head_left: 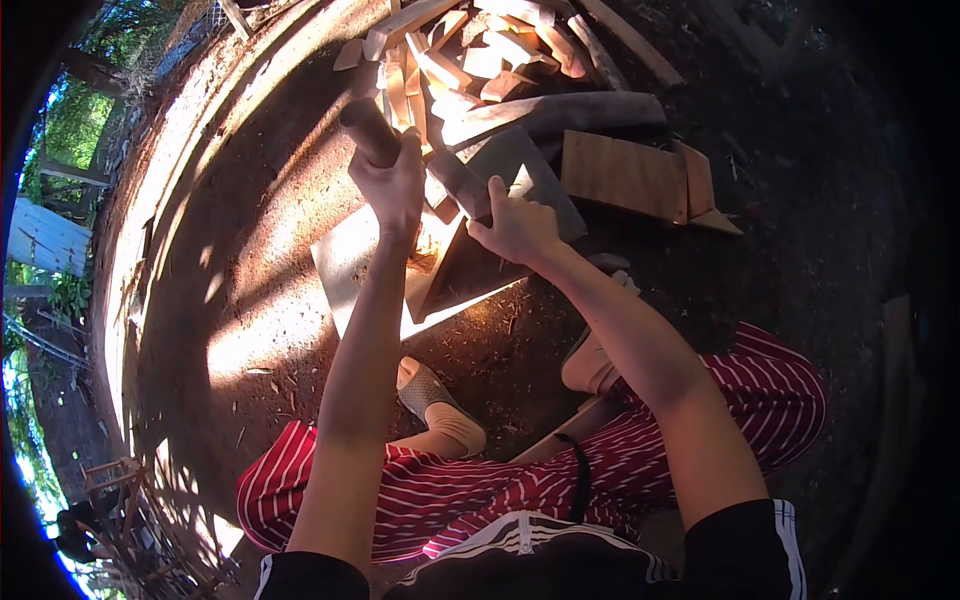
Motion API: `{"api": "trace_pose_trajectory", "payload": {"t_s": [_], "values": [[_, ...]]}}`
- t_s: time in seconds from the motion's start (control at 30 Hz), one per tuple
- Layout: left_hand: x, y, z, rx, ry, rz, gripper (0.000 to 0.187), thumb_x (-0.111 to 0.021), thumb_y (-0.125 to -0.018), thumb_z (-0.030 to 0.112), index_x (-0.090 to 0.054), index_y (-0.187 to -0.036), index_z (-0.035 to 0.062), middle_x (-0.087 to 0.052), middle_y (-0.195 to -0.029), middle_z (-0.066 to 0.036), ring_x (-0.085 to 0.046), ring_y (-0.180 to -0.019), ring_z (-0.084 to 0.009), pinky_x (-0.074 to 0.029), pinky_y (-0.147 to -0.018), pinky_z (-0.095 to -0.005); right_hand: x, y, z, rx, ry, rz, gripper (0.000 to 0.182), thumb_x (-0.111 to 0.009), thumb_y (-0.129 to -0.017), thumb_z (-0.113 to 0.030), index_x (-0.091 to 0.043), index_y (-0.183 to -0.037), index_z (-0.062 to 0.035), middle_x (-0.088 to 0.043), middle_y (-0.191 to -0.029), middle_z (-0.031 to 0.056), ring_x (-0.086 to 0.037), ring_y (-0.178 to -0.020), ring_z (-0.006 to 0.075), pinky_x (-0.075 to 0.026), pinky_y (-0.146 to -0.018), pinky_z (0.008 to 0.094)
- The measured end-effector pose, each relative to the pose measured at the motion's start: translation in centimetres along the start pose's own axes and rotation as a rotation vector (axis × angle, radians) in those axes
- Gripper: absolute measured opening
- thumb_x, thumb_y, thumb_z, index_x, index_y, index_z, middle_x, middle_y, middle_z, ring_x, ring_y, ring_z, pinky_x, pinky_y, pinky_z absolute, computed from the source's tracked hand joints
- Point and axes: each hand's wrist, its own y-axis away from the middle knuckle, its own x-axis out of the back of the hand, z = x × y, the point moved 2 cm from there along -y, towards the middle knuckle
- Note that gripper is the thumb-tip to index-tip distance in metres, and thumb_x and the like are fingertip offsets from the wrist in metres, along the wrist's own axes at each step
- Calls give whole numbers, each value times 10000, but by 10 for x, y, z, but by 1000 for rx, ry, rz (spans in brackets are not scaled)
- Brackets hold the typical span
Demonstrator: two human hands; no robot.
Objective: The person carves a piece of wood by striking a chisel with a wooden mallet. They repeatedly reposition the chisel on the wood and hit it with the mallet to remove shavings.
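Observation:
My left hand (pixel 393 188) is wrapped round a thick, dark, rounded wooden piece (pixel 368 132) that points up and away. To its right, my right hand (pixel 518 226) grips a short wooden block (pixel 458 184), with the thumb stretched along it. The two wooden pieces are apart. Beneath the hands lie flat boards, a sunlit one (pixel 345 262) on the left and a grey one (pixel 550 192) on the right. Between them, wood chips (pixel 424 250) lie in a sunlit patch. My palms hide parts of both held pieces.
Cut wood pieces (pixel 505 52) are heaped beyond the boards, with a long dark log (pixel 590 108) in front. A brown wooden box or slab (pixel 622 176) lies at the right. My sandalled feet (pixel 440 400) are on the dirt floor near the boards.

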Motion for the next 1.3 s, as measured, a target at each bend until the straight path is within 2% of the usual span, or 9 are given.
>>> {"api": "trace_pose_trajectory", "payload": {"t_s": [0.33, 0.53, 0.63, 0.73, 0.8, 0.9, 0.93, 1.1, 1.3], "values": [[7, 1, 3, 22, 22, 105, 178, -635, -768, 34, -484, -675, 39, -521, -595, 8, -489, -501, -65, -396, -477, -238, -1, -6, 4, 20, -14, -21, 738, -587, -806, -497, -351, -1303, -6, -667, -887, 260, -669, -798, 410, -521, -723, 493], [9, 2, -5, 26, -3, 95, 160, -664, -768, 63, -530, -686, 32, -562, -625, -2, -525, -560, -70, -417, -524, -243, 54, -15, 10, -193, -566, -62, 634, -591, -804, -528, -464, -1100, 18, -642, -713, 135, -622, -510, 197, -503, -519, 325], [-3, 13, -2, -14, -128, -18, 163, -683, -763, 124, -576, -747, 3, -590, -643, -28, -543, -598, -79, -453, -567, -268, 149, -1, -44, 191, -940, 50, 577, -675, -811, -420, -509, -1100, 51, -532, -626, 13, -505, -439, 67, -416, -417, 214], [-20, 25, 7, -148, -271, -99, 198, -705, -745, 169, -610, -808, 6, -594, -648, -39, -548, -614, -89, -467, -592, -282, 220, 15, -92, 724, -758, 332, 417, -637, -875, -363, -601, -1142, -45, -653, -932, 58, -642, -842, 151, -503, -766, 286], [-22, 24, 5, -147, -261, -112, 195, -701, -746, 156, -617, -818, -5, -597, -647, -37, -549, -618, -85, -469, -598, -278, 257, 50, -138, 506, -799, 240, 375, -597, -894, -329, -500, -976, 23, -535, -792, 52, -525, -677, 123, -448, -616, 263], [-10, 13, -5, -104, -92, -27, 185, -699, -753, 129, -611, -814, -22, -618, -694, -31, -565, -673, -80, -476, -640, -269, 217, 24, -104, 578, -356, 176, 659, -624, -797, -494, -513, -1174, 34, -663, -863, 225, -680, -823, 321, -522, -761, 406], [0, 10, -11, 23, -93, -112, 236, -690, -776, 142, -583, -897, -28, -631, -876, -79, -579, -766, -132, -484, -694, -291, 209, 27, -100, 454, -120, 95, 640, -623, -824, -507, -522, -1223, -17, -657, -926, 158, -655, -858, 240, -501, -769, 348], [4, 10, -4, -92, -51, 33, 254, -692, -797, 175, -526, -878, 0, -566, -710, -16, -529, -639, -71, -431, -570, -232, 196, 16, -103, 343, 79, 3, 690, -615, -784, -520, -495, -1212, 8, -668, -947, 199, -675, -885, 306, -517, -802, 427], [5, 7, -16, 13, -117, 47, 197, -671, -763, 137, -591, -827, -31, -637, -717, -74, -598, -668, -118, -491, -654, -289, 219, 22, -129, 726, -354, 259, 635, -603, -821, -473, -481, -1215, 9, -688, -808, 167, -694, -725, 338, -556, -688, 429]]}}
